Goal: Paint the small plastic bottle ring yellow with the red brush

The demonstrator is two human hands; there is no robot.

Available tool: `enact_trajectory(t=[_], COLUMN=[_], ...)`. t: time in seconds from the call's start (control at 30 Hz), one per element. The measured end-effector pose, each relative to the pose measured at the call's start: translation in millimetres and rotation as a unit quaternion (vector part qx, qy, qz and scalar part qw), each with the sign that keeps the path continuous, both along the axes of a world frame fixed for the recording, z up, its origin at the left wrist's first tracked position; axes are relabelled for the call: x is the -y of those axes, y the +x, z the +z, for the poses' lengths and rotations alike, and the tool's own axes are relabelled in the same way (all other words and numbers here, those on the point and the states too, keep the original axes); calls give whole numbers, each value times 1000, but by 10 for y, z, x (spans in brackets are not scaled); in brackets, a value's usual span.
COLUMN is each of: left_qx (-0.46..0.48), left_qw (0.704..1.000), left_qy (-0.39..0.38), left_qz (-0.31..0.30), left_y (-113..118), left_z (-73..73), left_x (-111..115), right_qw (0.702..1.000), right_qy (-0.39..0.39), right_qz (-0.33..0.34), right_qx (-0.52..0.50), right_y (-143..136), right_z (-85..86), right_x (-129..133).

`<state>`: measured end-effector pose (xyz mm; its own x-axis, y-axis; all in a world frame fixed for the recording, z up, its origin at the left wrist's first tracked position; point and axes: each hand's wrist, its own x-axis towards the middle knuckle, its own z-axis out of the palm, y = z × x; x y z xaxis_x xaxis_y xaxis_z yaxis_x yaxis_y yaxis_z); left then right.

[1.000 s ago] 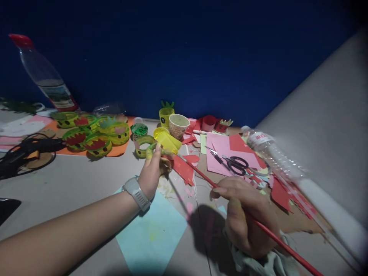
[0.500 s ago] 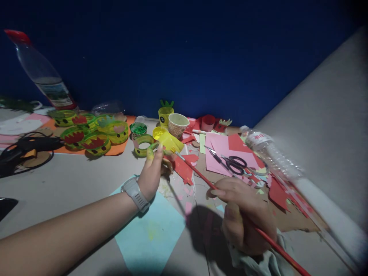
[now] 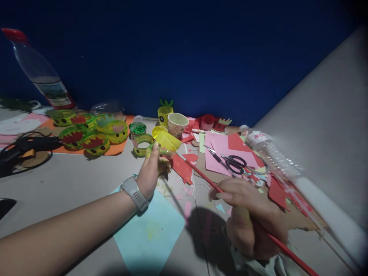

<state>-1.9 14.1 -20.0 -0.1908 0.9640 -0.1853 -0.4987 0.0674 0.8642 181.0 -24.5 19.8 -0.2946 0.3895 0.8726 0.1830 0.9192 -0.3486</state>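
My left hand point(image 3: 151, 168), a watch on its wrist, is closed around the lower part of a yellow-painted paper cup point(image 3: 169, 141) that is tilted on its side. The fingers carry yellow-green smears. My right hand point(image 3: 250, 214) grips a red-handled paintbrush point(image 3: 201, 174) like a pen. Its bristles lie against the cup's lower edge, partly lost in the yellow. Behind the held cup stand a tub of yellow paint point(image 3: 157, 132) and a patterned paper cup point(image 3: 177, 125). Just left of the fingers lies a green-yellow ring point(image 3: 142, 150).
Painted rings point(image 3: 94, 143) sit on orange paper at left, near a black glue gun point(image 3: 27, 147) and a tilted bottle point(image 3: 47, 78). Green paint point(image 3: 138, 129) stands behind. Scissors point(image 3: 234, 163) lie on pink paper at right, beside a plastic bottle point(image 3: 273, 153). Light-blue paper point(image 3: 152, 237) lies in front.
My right hand has shifted slightly right and down with the paintbrush, its tip moving a little along the cup's edge. My left hand has moved slightly left, still holding the cup.
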Motion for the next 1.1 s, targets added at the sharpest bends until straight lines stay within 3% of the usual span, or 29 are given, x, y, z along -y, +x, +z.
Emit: enact_trajectory(t=[0.2, 0.4, 1.1], left_qx=[6, 24, 69], left_qw=[999, 999, 997], left_qy=[37, 22, 17], left_qz=[-21, -11, -24], left_y=[5, 3, 14], left_z=[-2, 2, 37], left_x=[-3, -27, -36], right_qw=[999, 998, 994], right_qy=[-25, 17, 7], right_qz=[15, -7, -10], right_qx=[33, 65, 108], right_y=[18, 2, 1], right_z=[0, 78, 142], right_x=[-13, -18, -5])
